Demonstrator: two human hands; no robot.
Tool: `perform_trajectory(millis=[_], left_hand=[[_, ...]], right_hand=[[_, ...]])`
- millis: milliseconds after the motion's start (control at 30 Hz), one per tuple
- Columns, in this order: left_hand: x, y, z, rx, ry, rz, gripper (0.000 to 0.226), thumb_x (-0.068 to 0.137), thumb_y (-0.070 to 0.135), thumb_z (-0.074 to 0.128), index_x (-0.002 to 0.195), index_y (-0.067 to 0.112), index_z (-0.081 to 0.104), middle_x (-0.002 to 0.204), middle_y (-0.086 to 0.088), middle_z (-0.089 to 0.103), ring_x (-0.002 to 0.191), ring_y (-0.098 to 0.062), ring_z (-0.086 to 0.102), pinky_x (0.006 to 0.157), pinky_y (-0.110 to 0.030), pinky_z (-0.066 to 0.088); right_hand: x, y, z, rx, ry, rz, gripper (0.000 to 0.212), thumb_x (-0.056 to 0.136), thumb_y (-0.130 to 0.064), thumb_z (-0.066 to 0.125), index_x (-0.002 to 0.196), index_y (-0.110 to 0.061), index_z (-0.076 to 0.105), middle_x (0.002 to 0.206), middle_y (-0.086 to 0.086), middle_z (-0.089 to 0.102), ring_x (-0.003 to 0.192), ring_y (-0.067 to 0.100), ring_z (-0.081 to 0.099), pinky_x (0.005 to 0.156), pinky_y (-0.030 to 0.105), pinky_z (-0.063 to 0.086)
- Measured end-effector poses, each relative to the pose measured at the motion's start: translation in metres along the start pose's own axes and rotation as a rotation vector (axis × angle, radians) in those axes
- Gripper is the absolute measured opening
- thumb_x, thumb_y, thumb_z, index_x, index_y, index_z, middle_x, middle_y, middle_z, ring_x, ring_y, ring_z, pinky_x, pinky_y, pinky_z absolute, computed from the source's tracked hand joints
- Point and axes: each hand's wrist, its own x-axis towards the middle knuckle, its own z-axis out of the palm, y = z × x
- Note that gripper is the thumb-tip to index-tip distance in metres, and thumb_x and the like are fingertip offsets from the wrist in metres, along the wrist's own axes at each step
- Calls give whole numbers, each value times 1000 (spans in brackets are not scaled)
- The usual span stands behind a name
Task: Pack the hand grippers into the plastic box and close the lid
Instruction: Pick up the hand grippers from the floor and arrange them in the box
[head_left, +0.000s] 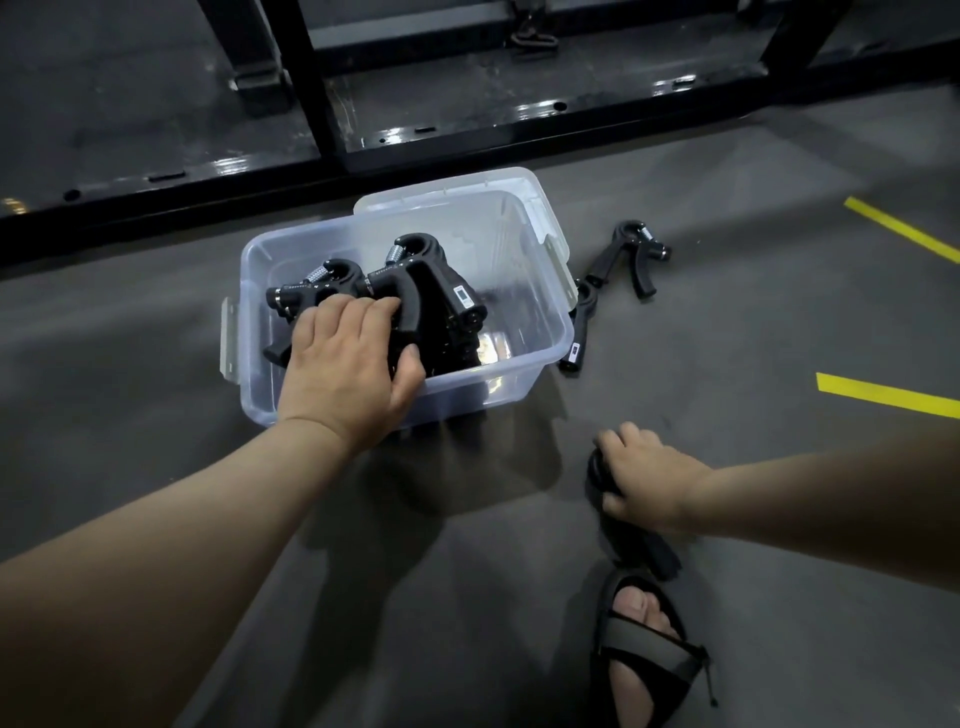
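As only the head view is given: every line below is read from it.
Step in hand: the filling is judged well along but unfinished, the lid being still off.
Plastic box (483, 387): set open on the grey floor (156, 364), its walls clear enough for the contents to be seen through them.
Packed grippers (431, 280): a black cluster is held inside, toward the left and middle of the box, several stood with springs uppermost.
Left hand (353, 358): reached over the near rim into the box, with fingers curled round a handle in the cluster, which is thereby clasped.
Right hand (647, 480): clenched round a further hand gripper (644, 553), low down and well apart from the box on its right. Whether that gripper is lifted or resting cannot be told.
Near loose gripper (577, 338): left on the floor just beside the box's right wall.
Far loose gripper (631, 254): left on the floor a little farther right.
Lid (498, 179): seen behind the box's far right corner, partly hidden by it.
Next move: the clasped gripper should be settled and let go, and the right hand's gripper carried across into the free right part. The two loose ones and the lid are left for after.
Surroundings: a black steel frame (467, 130), yellow floor lines (883, 395) and a sandalled foot (644, 644) are also seen.
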Motion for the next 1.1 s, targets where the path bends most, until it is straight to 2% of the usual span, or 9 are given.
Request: perform_trajectory(millis=[67, 167, 300, 500, 600, 767, 833, 933, 1100], left_hand=[[0, 0, 0, 2, 4, 0, 57, 84, 45, 42, 127, 10, 55, 119, -11, 60, 118, -33, 45, 101, -43, 28], [0, -1, 0, 2, 0, 2, 58, 84, 45, 42, 128, 9, 55, 119, -11, 60, 118, -33, 45, 101, -43, 27], [0, -1, -1, 3, -8, -1, 58, 85, 45, 41, 128, 10, 55, 119, -10, 60, 119, -33, 45, 101, -42, 26], [0, -1, -2, -2, -19, -4, 59, 85, 46, 40, 128, 10, 55, 118, -10, 60, 118, -33, 46, 102, -44, 29], [0, 0, -2, 0, -23, -4, 58, 85, 46, 40, 127, 9, 56, 117, -10, 60, 117, -33, 46, 101, -43, 29], [0, -1, -3, -9, -29, 1, 58, 86, 45, 40, 127, 9, 57, 118, -9, 60, 117, -32, 46, 103, -42, 28], [0, -2, -3, -11, -32, 4, 57, 86, 45, 40, 127, 9, 57, 118, -9, 61, 117, -32, 46, 103, -41, 28], [0, -1, -3, -2, -34, 8, 57, 85, 44, 40, 126, 9, 57, 117, -9, 61, 117, -32, 47, 102, -41, 28], [2, -1, -4, -10, -74, -1, 57, 85, 46, 38, 125, 10, 57, 117, -8, 61, 118, -31, 45, 103, -41, 25]], right_hand=[[4, -1, -2, 77, 82, -51, 76, 87, -40, 59, 147, -15, 22, 142, 12, 28, 134, 35, 33, 109, 44, 34], [15, 0, -2, -56, 57, 121, 107, 78, -56, 67, 154, -18, 2, 153, 15, 13, 143, 35, 17, 115, 48, 23], [22, -2, 1, -92, -27, 203, 121, 69, -60, 76, 153, -17, 1, 142, 13, 31, 133, 35, 35, 106, 45, 34], [19, -6, -2, -109, -27, 57, 96, 65, -53, 71, 140, -17, 22, 127, 11, 45, 118, 34, 48, 95, 42, 44], [11, -17, -19, 249, -104, 23, 83, 60, -56, 67, 126, -20, 32, 115, 5, 55, 105, 26, 57, 90, 38, 50], [-11, -50, -60, 962, -421, -7, 60, 58, -27, 61, 116, -17, 57, 101, 14, 65, 85, 23, 61, 74, 32, 50], [-19, -60, -76, 1058, -588, -86, 59, 61, -16, 54, 119, -9, 57, 99, 15, 63, 87, 27, 60, 71, 31, 50], [-26, -72, -96, 1105, -733, -207, 62, 66, -14, 50, 126, -1, 50, 109, 25, 60, 100, 39, 56, 84, 43, 44], [-31, -90, -127, 1167, -773, -390, 43, 82, -18, 52, 124, -9, 51, 112, 23, 55, 109, 34, 59, 81, 41, 41]])
